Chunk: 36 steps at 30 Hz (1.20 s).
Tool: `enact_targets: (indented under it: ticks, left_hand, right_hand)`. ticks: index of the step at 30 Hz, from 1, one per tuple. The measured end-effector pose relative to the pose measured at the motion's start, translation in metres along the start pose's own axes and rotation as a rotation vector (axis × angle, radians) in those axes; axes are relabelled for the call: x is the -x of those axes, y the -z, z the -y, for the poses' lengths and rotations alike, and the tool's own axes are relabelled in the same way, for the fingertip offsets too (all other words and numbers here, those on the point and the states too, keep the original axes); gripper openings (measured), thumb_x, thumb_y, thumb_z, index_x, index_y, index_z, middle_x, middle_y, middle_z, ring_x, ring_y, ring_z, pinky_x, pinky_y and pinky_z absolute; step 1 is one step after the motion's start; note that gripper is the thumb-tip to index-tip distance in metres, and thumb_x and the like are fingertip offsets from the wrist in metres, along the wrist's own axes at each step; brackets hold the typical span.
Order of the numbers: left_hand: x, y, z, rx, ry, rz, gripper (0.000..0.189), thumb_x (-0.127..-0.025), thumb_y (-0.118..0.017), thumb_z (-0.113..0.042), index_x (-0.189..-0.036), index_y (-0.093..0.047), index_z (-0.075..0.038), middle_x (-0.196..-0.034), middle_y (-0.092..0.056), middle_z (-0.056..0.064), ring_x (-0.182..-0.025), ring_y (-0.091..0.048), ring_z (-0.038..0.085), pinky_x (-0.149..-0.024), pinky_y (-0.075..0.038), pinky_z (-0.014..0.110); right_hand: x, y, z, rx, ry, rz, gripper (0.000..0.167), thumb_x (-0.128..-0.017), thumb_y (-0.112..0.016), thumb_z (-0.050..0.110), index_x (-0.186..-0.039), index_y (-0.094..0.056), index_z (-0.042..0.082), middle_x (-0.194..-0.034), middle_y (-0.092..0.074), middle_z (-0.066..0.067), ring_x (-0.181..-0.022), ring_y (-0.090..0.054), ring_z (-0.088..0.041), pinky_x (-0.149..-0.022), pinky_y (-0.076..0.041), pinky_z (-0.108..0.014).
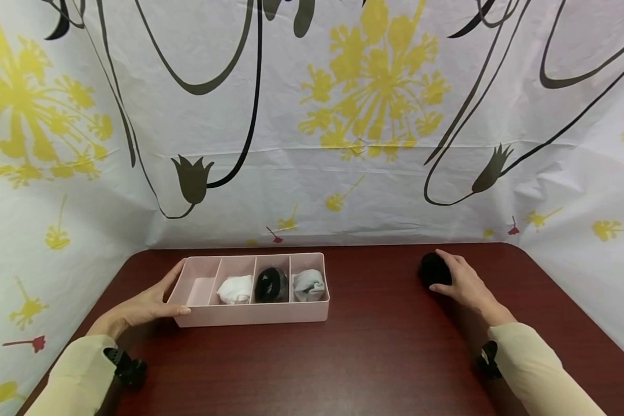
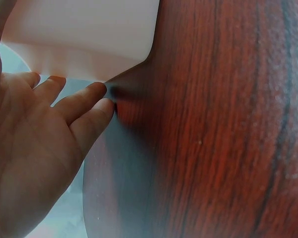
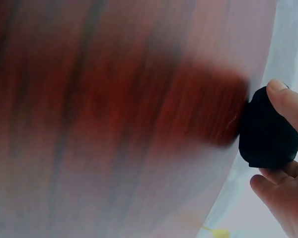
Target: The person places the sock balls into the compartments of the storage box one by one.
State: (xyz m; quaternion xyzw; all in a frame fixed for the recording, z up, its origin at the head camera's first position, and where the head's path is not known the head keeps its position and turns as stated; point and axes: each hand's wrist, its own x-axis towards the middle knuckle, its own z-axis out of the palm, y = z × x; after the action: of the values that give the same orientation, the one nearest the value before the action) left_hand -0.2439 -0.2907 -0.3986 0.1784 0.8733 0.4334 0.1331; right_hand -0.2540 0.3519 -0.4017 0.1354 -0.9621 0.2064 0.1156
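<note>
A pink divided box [image 1: 249, 315] sits on the table at left centre in the head view. The left hand [image 1: 144, 305] holds its left end, thumb on the front wall and fingers along the end wall. The left wrist view has those fingertips [image 2: 97, 91] against the box's lower edge. In the box's compartments lie a white rolled sock [image 1: 236, 290], a black one [image 1: 270, 285] and a grey one [image 1: 309, 285]; the leftmost compartment is bare. Far to the right, the right hand [image 1: 465, 283] grips another black rolled sock [image 3: 268, 129] between thumb and fingers.
The dark red wooden table [image 1: 312, 364] has rounded back corners. A white sheet [image 1: 291, 127] printed with yellow and dark flowers hangs close behind and along both sides. Black wrist cameras are strapped over the cream sleeves [image 1: 535, 364].
</note>
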Motion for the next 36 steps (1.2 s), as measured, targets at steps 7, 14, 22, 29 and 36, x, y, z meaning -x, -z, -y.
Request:
enact_targets:
  ticks: [7,14,22,29,36]
  left_hand:
    - [-0.0003,-0.0001,0.0004,0.002,0.005,0.001,0.107,-0.079,-0.070,-0.019,-0.152,0.009,-0.025,-0.151,-0.005,0.024,-0.127,-0.022,0.043,-0.095,-0.025,0.068]
    - [-0.0005,-0.0001,0.0009,0.006,-0.019,-0.001,0.108,-0.079,-0.071,-0.017,-0.152,0.008,-0.024,-0.151,-0.005,0.025,-0.128,-0.019,0.045,-0.096,-0.023,0.069]
    - [0.0002,0.0001,0.0006,0.012,-0.014,0.002,0.108,-0.079,-0.070,-0.017,-0.152,0.009,-0.024,-0.152,-0.004,0.025,-0.128,-0.019,0.045,-0.096,-0.023,0.068]
    - [0.0002,-0.0004,0.0018,0.006,-0.023,-0.001,0.108,-0.079,-0.071,-0.017,-0.152,0.008,-0.022,-0.151,-0.006,0.026,-0.126,-0.021,0.045,-0.095,-0.024,0.067]
    - [-0.0011,-0.0008,0.0027,0.009,-0.041,-0.004,0.108,-0.079,-0.071,-0.015,-0.152,0.008,-0.018,-0.150,-0.007,0.026,-0.125,-0.022,0.044,-0.096,-0.025,0.064]
  right_hand:
    - [-0.0018,-0.0012,-0.0013,0.035,0.012,0.009,0.078,-0.073,-0.078,0.008,-0.136,-0.035,-0.009,-0.124,-0.043,-0.037,-0.113,-0.041,-0.050,-0.087,-0.038,-0.062]
    - [-0.0028,-0.0011,0.0011,0.033,0.013,0.014,0.074,-0.075,-0.076,0.007,-0.136,-0.036,-0.008,-0.124,-0.040,-0.038,-0.111,-0.042,-0.052,-0.085,-0.038,-0.063]
    - [-0.0033,-0.0008,0.0022,0.027,0.013,0.002,0.070,-0.076,-0.075,0.007,-0.134,-0.038,-0.007,-0.122,-0.041,-0.037,-0.109,-0.043,-0.053,-0.084,-0.038,-0.064]
    - [-0.0045,-0.0021,0.0016,0.025,0.003,-0.004,0.068,-0.075,-0.076,0.009,-0.131,-0.041,-0.006,-0.123,-0.043,-0.035,-0.110,-0.043,-0.051,-0.085,-0.038,-0.063]
    - [-0.0060,-0.0020,0.0012,0.038,0.009,-0.008,0.067,-0.075,-0.076,0.010,-0.129,-0.041,-0.008,-0.124,-0.044,-0.035,-0.111,-0.041,-0.053,-0.087,-0.035,-0.064]
